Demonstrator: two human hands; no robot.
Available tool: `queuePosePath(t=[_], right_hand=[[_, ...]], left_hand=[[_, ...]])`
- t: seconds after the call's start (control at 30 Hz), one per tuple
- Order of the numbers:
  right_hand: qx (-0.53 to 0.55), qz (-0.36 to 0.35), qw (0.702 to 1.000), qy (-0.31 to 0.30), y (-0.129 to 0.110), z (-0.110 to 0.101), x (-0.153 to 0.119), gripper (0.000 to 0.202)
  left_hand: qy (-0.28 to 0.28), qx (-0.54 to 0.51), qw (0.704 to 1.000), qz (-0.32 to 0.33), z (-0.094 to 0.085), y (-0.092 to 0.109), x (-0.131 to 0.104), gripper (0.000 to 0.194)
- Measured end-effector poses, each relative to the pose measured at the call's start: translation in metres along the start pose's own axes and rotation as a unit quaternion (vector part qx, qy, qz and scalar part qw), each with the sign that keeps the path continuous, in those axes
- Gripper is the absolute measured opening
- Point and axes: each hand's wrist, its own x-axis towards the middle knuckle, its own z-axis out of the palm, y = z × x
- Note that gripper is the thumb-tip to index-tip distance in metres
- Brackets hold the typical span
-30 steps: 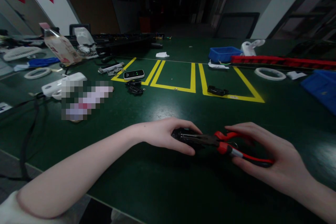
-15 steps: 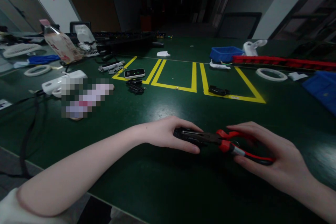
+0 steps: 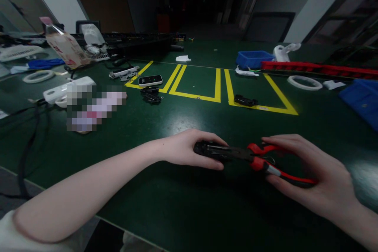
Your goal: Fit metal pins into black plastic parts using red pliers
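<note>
The fingers of your left hand (image 3: 193, 147) pinch a black part (image 3: 206, 149), thumb on its near side and forefinger on its far side, above the near half of the table (image 3: 153, 201). Your left forearm (image 3: 97, 181) slants in from the lower left, crossing over the table's near edge, with the back of the hand facing up. Your right hand (image 3: 321, 173) reaches in from the lower right; its fingers curve around the far side of the red-handled pliers (image 3: 258, 157) and its thumb presses the near handle, the two handles standing apart. The pliers lie nearly level, their dark nose pointing left and overlapping the black part; you cannot tell whether the tips bite on it. Beyond your hands, a dark clip-like piece (image 3: 245, 100) lies at the near left corner of the right-hand yellow tape outline (image 3: 291, 109), and a small white-rimmed device (image 3: 150, 80) lies on the left-hand yellow tape outline (image 3: 132, 85).
</note>
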Motion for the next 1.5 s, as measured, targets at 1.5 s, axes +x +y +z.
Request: queuePosePath(t=[1.5], right_hand=[[0.009, 0.022, 0.999, -0.042, 0.0, -0.001, 0.006, 0.041]], left_hand=[[0.031, 0.004, 0.999, 0.025, 0.003, -0.002, 0.003, 0.043]])
